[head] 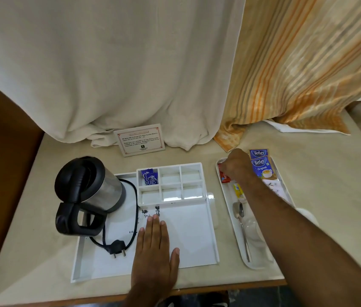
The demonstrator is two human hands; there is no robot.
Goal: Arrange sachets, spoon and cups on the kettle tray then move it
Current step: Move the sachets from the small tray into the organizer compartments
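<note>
A white kettle tray (197, 240) lies on the table with a steel and black kettle (91, 191) at its left and a six-compartment organiser (171, 183) at its back. Blue sachets (150, 177) sit in the organiser's back left compartment. My left hand (155, 247) rests flat on the tray floor, fingers together. To the right, a narrow white tray (261, 265) holds red sachets (224, 175), two blue Tetley sachets (261, 165), a yellow sachet (238, 190) and a spoon (242, 227). My right hand (237, 166) is curled over the red sachets, fingers closing on them.
A printed card (140, 139) stands behind the kettle tray against a cream curtain (108, 74). An orange striped curtain (307, 74) hangs at the back right. The kettle's black cord and plug (117, 249) lie on the tray floor. The table's front edge runs just below my left wrist.
</note>
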